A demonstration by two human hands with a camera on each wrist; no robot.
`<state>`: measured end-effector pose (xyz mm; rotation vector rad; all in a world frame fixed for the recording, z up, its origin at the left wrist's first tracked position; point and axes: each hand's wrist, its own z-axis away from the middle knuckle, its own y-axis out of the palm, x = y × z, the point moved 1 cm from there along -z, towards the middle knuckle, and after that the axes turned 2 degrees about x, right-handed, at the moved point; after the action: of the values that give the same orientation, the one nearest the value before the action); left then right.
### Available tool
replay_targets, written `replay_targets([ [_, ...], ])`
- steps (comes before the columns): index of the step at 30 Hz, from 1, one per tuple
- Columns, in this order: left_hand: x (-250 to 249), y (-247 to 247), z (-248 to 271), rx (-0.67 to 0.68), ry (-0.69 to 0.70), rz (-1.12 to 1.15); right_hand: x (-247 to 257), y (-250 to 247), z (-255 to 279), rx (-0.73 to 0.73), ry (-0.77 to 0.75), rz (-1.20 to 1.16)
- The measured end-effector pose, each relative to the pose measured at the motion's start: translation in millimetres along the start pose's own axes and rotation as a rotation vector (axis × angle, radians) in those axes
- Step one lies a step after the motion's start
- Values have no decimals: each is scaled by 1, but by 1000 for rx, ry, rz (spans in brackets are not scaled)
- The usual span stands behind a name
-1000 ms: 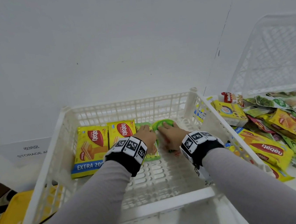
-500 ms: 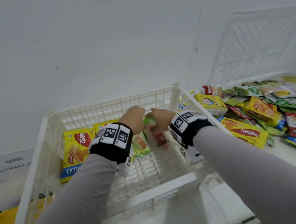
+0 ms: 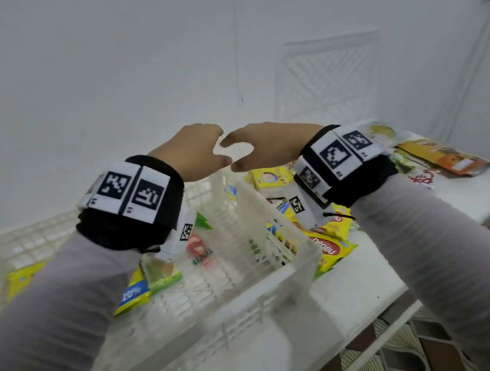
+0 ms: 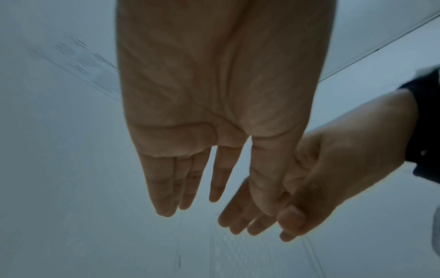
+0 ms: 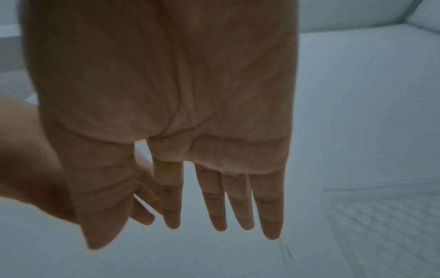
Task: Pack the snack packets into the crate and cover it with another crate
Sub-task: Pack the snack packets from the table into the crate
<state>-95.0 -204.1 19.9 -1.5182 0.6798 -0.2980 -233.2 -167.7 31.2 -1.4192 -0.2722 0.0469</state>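
The white crate [image 3: 277,275] sits low in the head view, with yellow and green snack packets [image 3: 145,282] lying on its floor. More snack packets [image 3: 331,245] are heaped on the white table to its right. My left hand [image 3: 195,152] and right hand [image 3: 264,147] are raised side by side above the crate's far right corner, thumbs nearly touching. Both wrist views show straight fingers [image 4: 164,188] [image 5: 240,197] holding nothing. A second white crate [image 3: 326,77] leans against the wall behind the heap.
A white wall [image 3: 75,82] stands close behind the crate. The table's front edge [image 3: 381,319] runs at lower right, with patterned floor tiles [image 3: 406,355] beyond it. An orange packet [image 3: 443,158] lies at the far right of the table.
Both hands have let go of the green packets and risen out of the crate, shifting to the right. The view has swung right too.
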Motion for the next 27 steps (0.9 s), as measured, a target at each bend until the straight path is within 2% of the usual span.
replay_targets([
  [5, -43, -5, -26, 75, 92, -65, -85, -3, 26, -81, 81, -98],
  [8, -72, -4, -50, 122, 137, -91, -146, 1, 36, -64, 136, -139],
  [13, -124, 7, -112, 170, 170, -114, -261, 5, 44, -73, 232, -90],
  [17, -158, 34, -168, 199, 168, -114, -345, 15, 37, 0, 295, -81],
  [21, -179, 79, -219, 255, 151, -101, -389, 36, 21, 132, 234, 5],
  [24, -185, 117, -250, 307, 99, -87, -406, 54, 4, 240, 217, 112],
  [27, -189, 153, -272, 328, 29, -65, -414, 66, -13, 277, 191, 182],
])
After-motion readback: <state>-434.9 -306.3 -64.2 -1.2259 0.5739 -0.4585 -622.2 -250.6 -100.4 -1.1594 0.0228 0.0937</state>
